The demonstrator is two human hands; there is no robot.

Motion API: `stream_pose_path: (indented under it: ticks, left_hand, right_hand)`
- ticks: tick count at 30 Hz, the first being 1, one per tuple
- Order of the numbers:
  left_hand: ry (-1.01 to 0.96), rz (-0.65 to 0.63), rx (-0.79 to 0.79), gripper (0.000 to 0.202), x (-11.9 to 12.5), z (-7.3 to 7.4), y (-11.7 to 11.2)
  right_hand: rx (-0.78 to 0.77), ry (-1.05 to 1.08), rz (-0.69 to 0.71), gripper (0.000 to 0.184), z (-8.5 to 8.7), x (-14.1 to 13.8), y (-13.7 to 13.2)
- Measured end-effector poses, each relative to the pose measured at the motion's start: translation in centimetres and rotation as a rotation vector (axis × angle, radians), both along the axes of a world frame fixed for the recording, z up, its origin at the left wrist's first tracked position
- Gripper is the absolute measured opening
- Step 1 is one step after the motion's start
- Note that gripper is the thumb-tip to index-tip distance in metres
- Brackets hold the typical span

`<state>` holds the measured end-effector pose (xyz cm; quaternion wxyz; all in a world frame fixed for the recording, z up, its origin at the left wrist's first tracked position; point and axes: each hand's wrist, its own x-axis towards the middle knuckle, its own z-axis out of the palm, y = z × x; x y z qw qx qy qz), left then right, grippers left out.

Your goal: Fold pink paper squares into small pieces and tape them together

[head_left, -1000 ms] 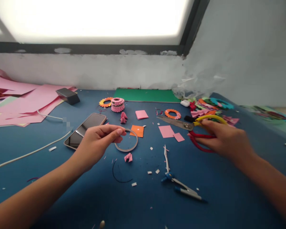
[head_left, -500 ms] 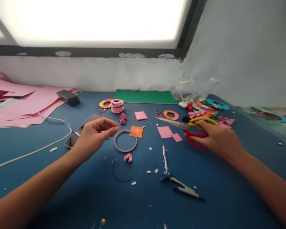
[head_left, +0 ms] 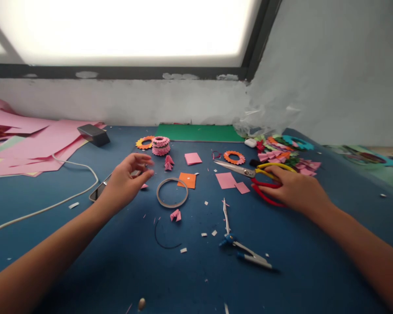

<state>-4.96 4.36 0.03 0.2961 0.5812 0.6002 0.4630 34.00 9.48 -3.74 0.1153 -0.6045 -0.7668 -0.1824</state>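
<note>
My left hand hovers over the phone, hiding part of it. Its fingers are curled but apart, and nothing shows in them. A small pink scrap lies just beside it, and a grey ring is to its right. My right hand grips a pair of scissors by the red and yellow handles, with the blades pointing left. Close to the tips lie a pink paper square, a smaller pink square and an orange toothed paper ring.
A drawing compass lies at centre right. Behind the ring are an orange square and stacked pink toothed rings. Pink sheets with a black block cover the far left; colourful paper pieces are heaped at the right.
My left hand has moved left, away from the grey ring, and its fingers have spread. A pink scrap now shows beside it. My right hand and the scissors stay nearly still.
</note>
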Motion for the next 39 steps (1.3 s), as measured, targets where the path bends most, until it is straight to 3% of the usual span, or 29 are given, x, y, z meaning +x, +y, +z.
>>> stream_pose_path:
  ticks: [3, 8, 13, 19, 34, 39]
  left_hand:
    - [0.052, 0.067, 0.007, 0.06, -0.1, 0.0, 0.1]
    - [0.133, -0.026, 0.063, 0.031, -0.2, -0.1, 0.1]
    - [0.424, -0.13, 0.082, 0.029, -0.1, -1.0, -0.3]
    - [0.61, -0.265, 0.101, 0.024, 0.3, -2.4, -0.2]
    - [0.601, -0.382, 0.335, 0.024, 1.4, -1.4, -1.6]
    - [0.676, -0.272, 0.34, 0.026, 0.9, -1.2, -1.3]
  right_hand:
    - [-0.033, 0.013, -0.026, 0.052, 0.0, 0.0, 0.1]
    - [-0.087, 0.046, -0.033, 0.053, 0.1, -0.3, 0.0]
    - [-0.151, 0.105, 0.005, 0.048, 0.5, -0.4, -0.1]
    - [-0.219, 0.229, 0.081, 0.045, 0.3, 0.0, 0.3]
    - [-0.233, 0.347, 0.275, 0.038, 0.4, -0.6, 0.3]
    - [-0.245, 0.335, 0.319, 0.035, -0.1, -0.7, 0.3]
